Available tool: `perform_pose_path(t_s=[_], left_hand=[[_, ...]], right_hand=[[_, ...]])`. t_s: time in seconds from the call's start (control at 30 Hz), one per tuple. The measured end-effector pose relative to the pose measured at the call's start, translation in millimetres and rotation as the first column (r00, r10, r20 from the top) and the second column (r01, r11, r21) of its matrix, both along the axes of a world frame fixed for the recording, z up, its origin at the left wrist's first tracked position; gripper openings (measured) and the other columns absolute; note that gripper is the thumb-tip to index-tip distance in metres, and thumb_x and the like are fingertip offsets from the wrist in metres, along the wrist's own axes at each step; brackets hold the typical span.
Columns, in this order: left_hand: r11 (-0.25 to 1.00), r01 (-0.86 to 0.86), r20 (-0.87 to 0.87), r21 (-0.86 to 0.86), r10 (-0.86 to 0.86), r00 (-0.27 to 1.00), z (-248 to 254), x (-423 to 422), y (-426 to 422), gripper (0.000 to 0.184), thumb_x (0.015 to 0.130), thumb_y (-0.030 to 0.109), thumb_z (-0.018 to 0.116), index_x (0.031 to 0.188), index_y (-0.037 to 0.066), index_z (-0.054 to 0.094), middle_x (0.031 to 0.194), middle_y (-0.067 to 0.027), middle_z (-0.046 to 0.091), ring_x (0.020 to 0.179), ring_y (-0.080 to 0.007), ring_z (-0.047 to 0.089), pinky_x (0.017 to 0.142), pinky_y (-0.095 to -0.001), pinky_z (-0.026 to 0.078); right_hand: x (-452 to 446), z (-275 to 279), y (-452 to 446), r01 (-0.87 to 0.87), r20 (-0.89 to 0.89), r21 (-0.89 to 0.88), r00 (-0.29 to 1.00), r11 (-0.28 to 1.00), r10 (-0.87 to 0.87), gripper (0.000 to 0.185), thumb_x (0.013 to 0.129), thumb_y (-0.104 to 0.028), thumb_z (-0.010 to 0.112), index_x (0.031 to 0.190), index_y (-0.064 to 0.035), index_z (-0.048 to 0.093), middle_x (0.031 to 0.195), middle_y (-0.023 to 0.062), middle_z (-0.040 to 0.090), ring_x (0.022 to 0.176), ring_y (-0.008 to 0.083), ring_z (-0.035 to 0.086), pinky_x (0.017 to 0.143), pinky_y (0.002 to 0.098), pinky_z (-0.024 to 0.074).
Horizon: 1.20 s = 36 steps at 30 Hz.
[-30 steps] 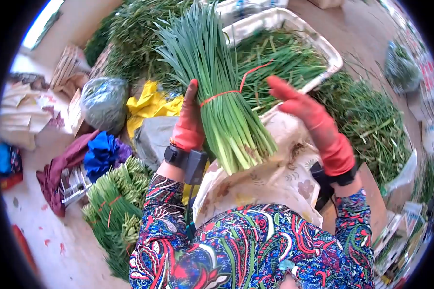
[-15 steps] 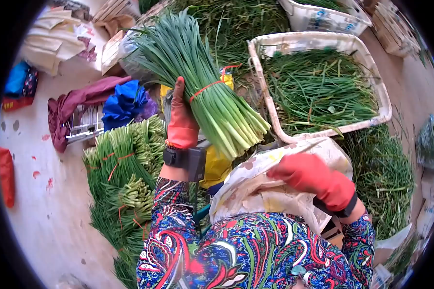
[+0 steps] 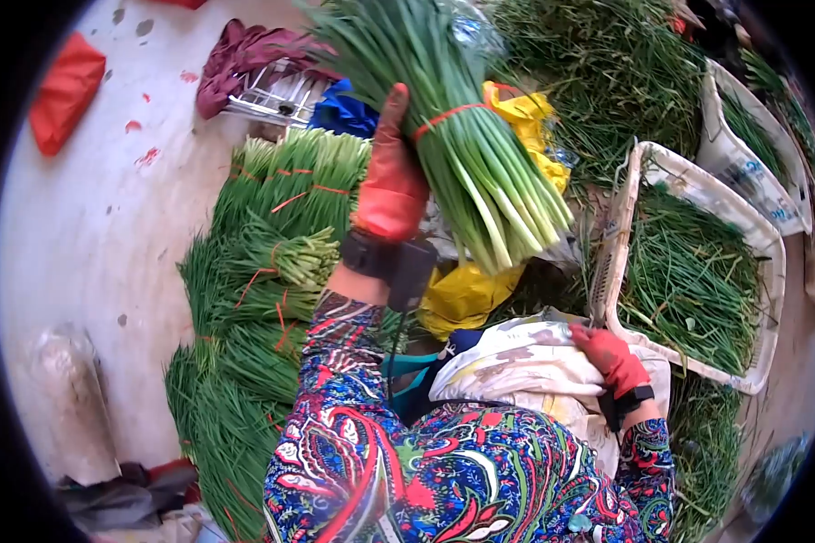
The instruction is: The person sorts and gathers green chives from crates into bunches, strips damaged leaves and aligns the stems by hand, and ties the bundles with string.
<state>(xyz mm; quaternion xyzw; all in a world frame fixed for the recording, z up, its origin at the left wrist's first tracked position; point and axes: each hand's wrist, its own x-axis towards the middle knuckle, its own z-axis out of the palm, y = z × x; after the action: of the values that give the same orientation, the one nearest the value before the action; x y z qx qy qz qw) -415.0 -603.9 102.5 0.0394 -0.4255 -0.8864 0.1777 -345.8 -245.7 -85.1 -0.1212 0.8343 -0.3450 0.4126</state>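
Observation:
My left hand (image 3: 394, 181), in a red glove, is closed around a large bundle of green garlic chives (image 3: 480, 154). A red tie circles the bundle, and its pale cut ends point down to the right. My right hand (image 3: 614, 360), also gloved in red, is low over the pale, stained cloth (image 3: 516, 362) on my lap. Its fingers are curled at the cloth's edge; what they pinch, if anything, is hidden. Left of my left arm lie several tied bundles of chives (image 3: 272, 262), stacked on the floor.
At right stands a white plastic crate (image 3: 618, 262) of loose chives, with another white crate (image 3: 752, 176) behind it. Loose greens (image 3: 598, 81) cover the ground at the back. Yellow plastic (image 3: 466, 294) lies under the bundle. A wire rack (image 3: 276, 95) with maroon cloth stands at upper left.
The view has turned leftward and down, showing more of the stacked bundles. My left hand still holds the chives. My right hand has moved to the cloth's edge, and its fingers look curled.

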Motion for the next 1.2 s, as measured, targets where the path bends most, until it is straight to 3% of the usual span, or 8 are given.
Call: perform_pose_path(t_s=[0.2, 0.47, 0.63, 0.77, 0.9, 1.0, 1.1, 1.2], left_hand=[[0.926, -0.330, 0.040, -0.183, 0.342, 0.939, 30, 49, -95, 0.062, 0.078, 0.050, 0.056, 0.117, 0.002, 0.049, 0.114, -0.0117, 0.055, 0.099, -0.0255, 0.054, 0.092, -0.0380, 0.040], [0.956, -0.247, 0.232, -0.157, 0.279, 0.932, -22, 117, -267, 0.067, 0.081, 0.056, 0.045, 0.121, 0.003, 0.048, 0.122, -0.0115, 0.050, 0.109, -0.0263, 0.048, 0.097, -0.0384, 0.033], [0.819, -0.439, 0.628, -0.369, 0.568, 0.532, -148, 155, -356, 0.088, 0.070, 0.069, 0.042, 0.127, 0.002, 0.037, 0.130, -0.0139, 0.039, 0.118, -0.0271, 0.037, 0.100, -0.0374, 0.026], [0.511, 0.389, 0.567, -0.766, 0.823, 0.036, -189, 159, -368, 0.118, 0.054, 0.085, 0.039, 0.133, -0.002, 0.024, 0.138, -0.0166, 0.027, 0.128, -0.0300, 0.024, 0.104, -0.0382, 0.017], [0.435, 0.327, 0.402, -0.839, 0.901, -0.165, -200, 151, -363, 0.092, 0.065, 0.066, 0.055, 0.130, 0.003, 0.037, 0.132, -0.0189, 0.037, 0.123, -0.0333, 0.034, 0.101, -0.0406, 0.026], [-0.030, 0.382, 0.082, -0.924, 0.958, 0.275, -144, 86, -293, 0.074, 0.064, 0.043, 0.058, 0.124, 0.004, 0.039, 0.123, -0.0189, 0.042, 0.116, -0.0331, 0.039, 0.095, -0.0417, 0.031], [-0.268, -0.044, -0.199, -0.962, 0.584, 0.787, -76, 5, -155, 0.060, 0.064, 0.021, 0.061, 0.118, 0.004, 0.042, 0.114, -0.0189, 0.046, 0.109, -0.0328, 0.043, 0.089, -0.0427, 0.035], [-0.275, -0.584, -0.641, -0.763, 0.212, 0.737, -71, -78, -30, 0.067, 0.065, 0.014, 0.060, 0.127, 0.009, 0.036, 0.117, -0.0183, 0.046, 0.109, -0.0326, 0.043, 0.093, -0.0398, 0.035]], right_hand=[[-1, 32, -3, -0.229, 0.005, 0.308, 0.971, 0.924, 0.238, 0.051, 0.083, -0.046, 0.039, 0.091, -0.0011, 0.062, 0.093, 0.0202, 0.061, 0.092, 0.0334, 0.056, 0.080, 0.0363, 0.0412], [6, 37, -4, -0.108, -0.072, 0.369, 0.987, 0.923, 0.144, 0.051, 0.082, -0.047, 0.040, 0.090, -0.0012, 0.062, 0.095, 0.0198, 0.060, 0.095, 0.0345, 0.054, 0.082, 0.0371, 0.0408], [12, 31, -3, 0.126, -0.073, 0.355, 0.992, 0.926, -0.107, 0.052, 0.080, -0.048, 0.044, 0.087, -0.0001, 0.063, 0.092, 0.0202, 0.061, 0.092, 0.0357, 0.054, 0.082, 0.0375, 0.0408], [20, 70, 1, 0.398, 0.013, 0.317, 0.906, 0.861, -0.423, 0.048, 0.083, -0.045, 0.050, 0.099, -0.0010, 0.061, 0.090, 0.0151, 0.063, 0.086, 0.0238, 0.059, 0.079, 0.0295, 0.0419], [36, 52, 62, 0.724, 0.083, -0.097, 0.689, 0.683, -0.720, 0.041, 0.087, -0.032, 0.053, 0.110, 0.0006, 0.057, 0.105, 0.0069, 0.060, 0.095, 0.0124, 0.053, 0.085, 0.0239, 0.0383], [57, 43, 133, 0.736, 0.050, -0.380, 0.621, 0.560, -0.782, 0.038, 0.090, -0.023, 0.047, 0.119, 0.0008, 0.050, 0.117, 0.0079, 0.053, 0.103, 0.0135, 0.050, 0.093, 0.0255, 0.0348], [87, 39, 229, 0.762, -0.012, -0.379, 0.563, 0.525, -0.826, 0.041, 0.091, -0.027, 0.043, 0.124, -0.0039, 0.046, 0.121, 0.0088, 0.051, 0.100, 0.0130, 0.051, 0.084, 0.0235, 0.0381], [130, 39, 311, 0.832, -0.106, -0.250, 0.484, 0.494, -0.869, 0.043, 0.092, -0.031, 0.039, 0.129, -0.0087, 0.042, 0.125, 0.0096, 0.048, 0.097, 0.0126, 0.052, 0.075, 0.0214, 0.0414]])
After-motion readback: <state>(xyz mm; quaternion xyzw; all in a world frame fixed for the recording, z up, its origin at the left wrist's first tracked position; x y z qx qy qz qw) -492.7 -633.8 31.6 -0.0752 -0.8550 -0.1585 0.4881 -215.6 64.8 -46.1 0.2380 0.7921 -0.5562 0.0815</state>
